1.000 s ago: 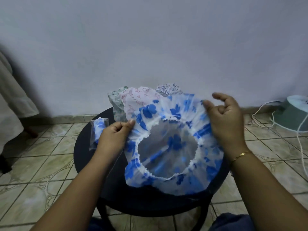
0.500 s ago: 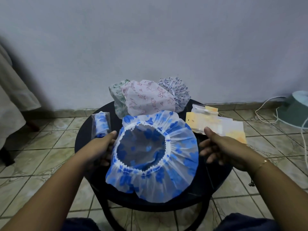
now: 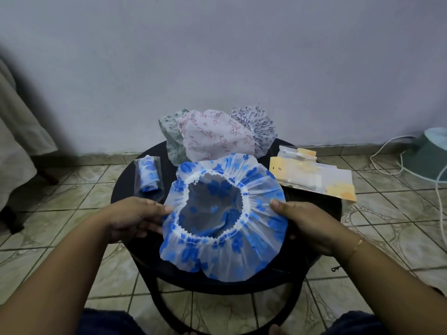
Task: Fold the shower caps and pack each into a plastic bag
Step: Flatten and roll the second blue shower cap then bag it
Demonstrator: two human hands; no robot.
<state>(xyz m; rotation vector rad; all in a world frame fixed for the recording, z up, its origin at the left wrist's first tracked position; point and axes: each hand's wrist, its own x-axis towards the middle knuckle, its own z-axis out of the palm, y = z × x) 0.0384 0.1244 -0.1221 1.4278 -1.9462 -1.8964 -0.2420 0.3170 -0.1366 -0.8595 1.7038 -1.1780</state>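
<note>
Left hand [image 3: 131, 220] and right hand [image 3: 307, 227] pinch opposite edges of the blue-flowered shower cap [image 3: 223, 213], thumbs on top, frame centre on the round black table [image 3: 125, 187]. Opening faces up; near-round, no clear long axis. Likely light, floppy, slippery film: best held at elastic rim. 1 bagged cap [image 3: 148, 175] left, empty bags [image 3: 312, 175] right.

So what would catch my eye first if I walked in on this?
The blue-flowered shower cap, spread open-side up on the round black table, with the left hand and right hand holding its edges. Behind it sits a pile of patterned caps; at the left lies a bagged cap.
</note>
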